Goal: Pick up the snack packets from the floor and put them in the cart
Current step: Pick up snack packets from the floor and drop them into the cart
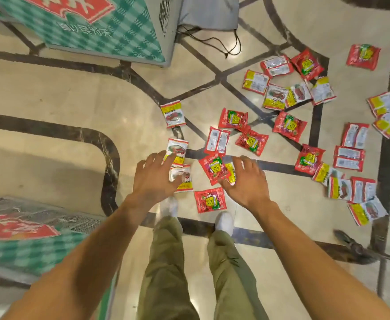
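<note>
Several red, yellow and white snack packets lie scattered on the tiled floor, most to the right. My left hand (pixel 153 175) reaches down with spread fingers over two white packets (pixel 181 177), holding nothing. My right hand (pixel 247 179) hangs with fingers spread beside a red packet (pixel 213 168) and over a yellow one (pixel 231 173). Another red packet (pixel 210 199) lies just in front of my feet. The wire-mesh cart (pixel 39 218) stands at the lower left with a green checkered sign on it.
A large green checkered box (pixel 110 31) stands at the top left, with a grey drawstring bag (pixel 210 12) beside it. My white shoes (pixel 224 221) and olive trousers are below the hands. Another person's dark shoe (pixel 348 241) shows at the right.
</note>
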Motion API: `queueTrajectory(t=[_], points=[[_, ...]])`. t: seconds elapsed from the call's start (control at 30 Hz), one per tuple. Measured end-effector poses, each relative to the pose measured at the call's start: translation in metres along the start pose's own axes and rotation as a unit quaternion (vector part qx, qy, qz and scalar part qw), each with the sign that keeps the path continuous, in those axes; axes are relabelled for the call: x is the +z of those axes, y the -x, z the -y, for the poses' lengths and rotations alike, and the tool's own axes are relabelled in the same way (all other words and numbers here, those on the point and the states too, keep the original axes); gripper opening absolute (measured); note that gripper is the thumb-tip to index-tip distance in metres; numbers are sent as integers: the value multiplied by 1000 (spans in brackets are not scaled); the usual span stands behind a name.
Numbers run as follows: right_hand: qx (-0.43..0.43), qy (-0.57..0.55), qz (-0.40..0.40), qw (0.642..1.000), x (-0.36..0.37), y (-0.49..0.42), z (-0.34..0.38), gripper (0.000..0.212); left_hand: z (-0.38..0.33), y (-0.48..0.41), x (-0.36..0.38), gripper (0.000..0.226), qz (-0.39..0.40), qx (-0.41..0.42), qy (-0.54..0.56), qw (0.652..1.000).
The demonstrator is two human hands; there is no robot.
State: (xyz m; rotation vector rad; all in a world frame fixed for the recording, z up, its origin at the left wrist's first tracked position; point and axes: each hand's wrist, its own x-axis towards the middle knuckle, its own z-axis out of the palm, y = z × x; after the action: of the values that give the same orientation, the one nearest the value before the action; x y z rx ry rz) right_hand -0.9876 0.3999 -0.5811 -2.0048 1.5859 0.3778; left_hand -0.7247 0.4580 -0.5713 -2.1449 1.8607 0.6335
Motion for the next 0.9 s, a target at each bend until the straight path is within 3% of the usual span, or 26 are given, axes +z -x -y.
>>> queueTrajectory(t=[0.23, 0.53, 0.7, 0.83, 0.9], points=[[0, 6, 64, 998, 164, -96, -28, 81, 39, -87, 182, 76, 58, 34, 10, 998], [-30, 29, 162, 986, 416, -190, -69, 78, 77, -181, 436, 69, 133, 8, 20, 991], [-63, 65, 206, 974, 514, -225, -96, 85, 100, -216, 538, 84, 169, -101, -7, 980], [-86, 117, 228, 963, 557, -240, -115, 88, 104, -229, 583, 93, 127, -253, 148, 948], [-99, 146, 205, 963, 573, -242, -121, 82, 103, -233, 597, 84, 84, -286, 227, 927]])
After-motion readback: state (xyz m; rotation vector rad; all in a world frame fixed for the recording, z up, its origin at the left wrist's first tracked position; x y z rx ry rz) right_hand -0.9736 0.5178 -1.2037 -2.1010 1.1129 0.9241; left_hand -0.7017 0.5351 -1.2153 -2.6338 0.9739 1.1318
